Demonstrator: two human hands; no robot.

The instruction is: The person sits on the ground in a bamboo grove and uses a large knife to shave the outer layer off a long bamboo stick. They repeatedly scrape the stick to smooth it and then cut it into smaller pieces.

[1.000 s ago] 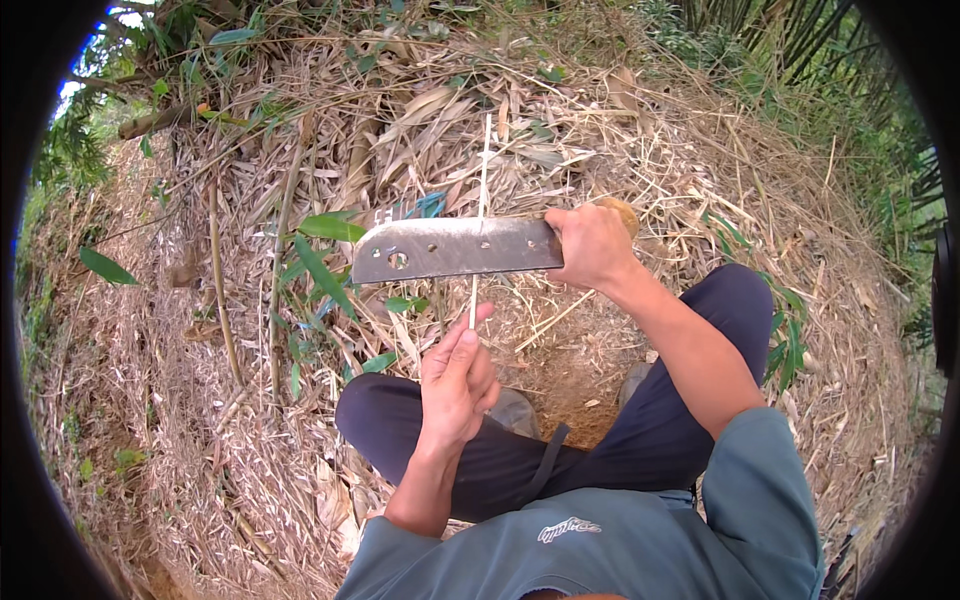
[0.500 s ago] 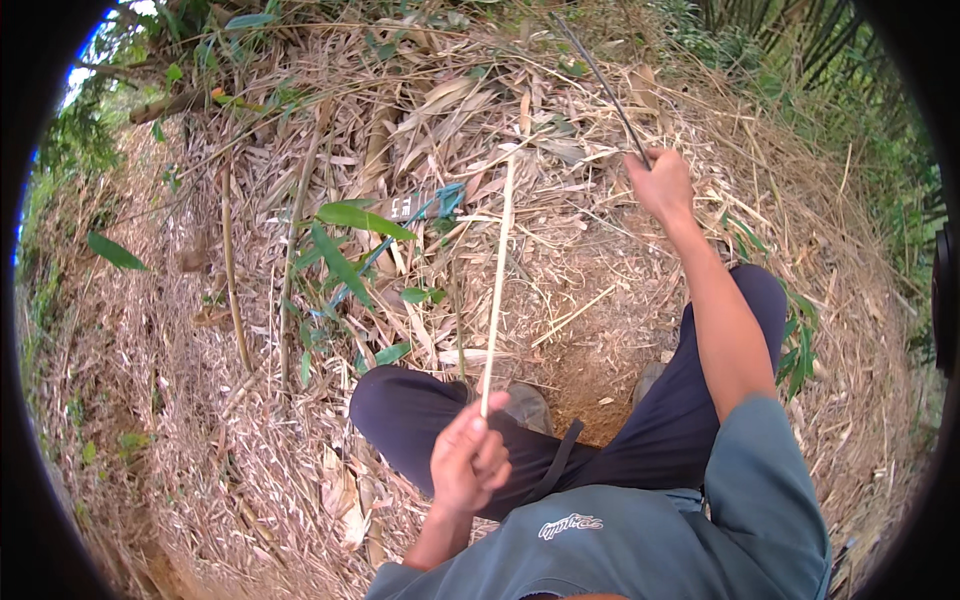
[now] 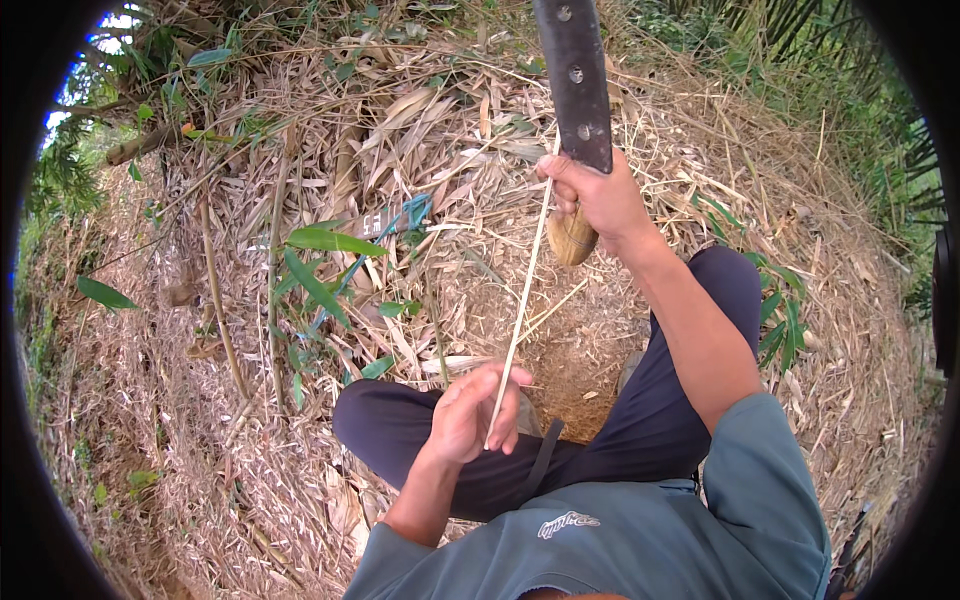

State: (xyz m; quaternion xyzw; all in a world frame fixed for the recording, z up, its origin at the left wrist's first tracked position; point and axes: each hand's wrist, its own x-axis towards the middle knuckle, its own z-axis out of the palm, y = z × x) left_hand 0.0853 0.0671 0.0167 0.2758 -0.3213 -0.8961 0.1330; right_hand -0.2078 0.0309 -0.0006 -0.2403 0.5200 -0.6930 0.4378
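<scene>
My right hand (image 3: 600, 200) is wrapped round a machete, its dark, wide blade (image 3: 577, 80) pointing away from me and its wooden handle (image 3: 572, 238) showing below the fingers. A thin pale bamboo strip (image 3: 527, 285) runs from the thumb and fingertips of that hand down to my left hand (image 3: 478, 412). There it crosses loosely curled fingers, and its near end pokes out just below them. How firmly the left fingers grip it is hard to see.
I sit with bent knees (image 3: 395, 425) over dry leaf litter (image 3: 270, 470). Green leaves (image 3: 325, 240) and upright stems (image 3: 220, 290) stand at the left. A dark sheath-like piece with blue cord (image 3: 415, 212) lies ahead. Shrubs edge the far right.
My right hand has come nearer and to the left, turning the blade's flat side into view, and its fingertips now meet the strip's far end. The strip's near end has slid below my left fingers.
</scene>
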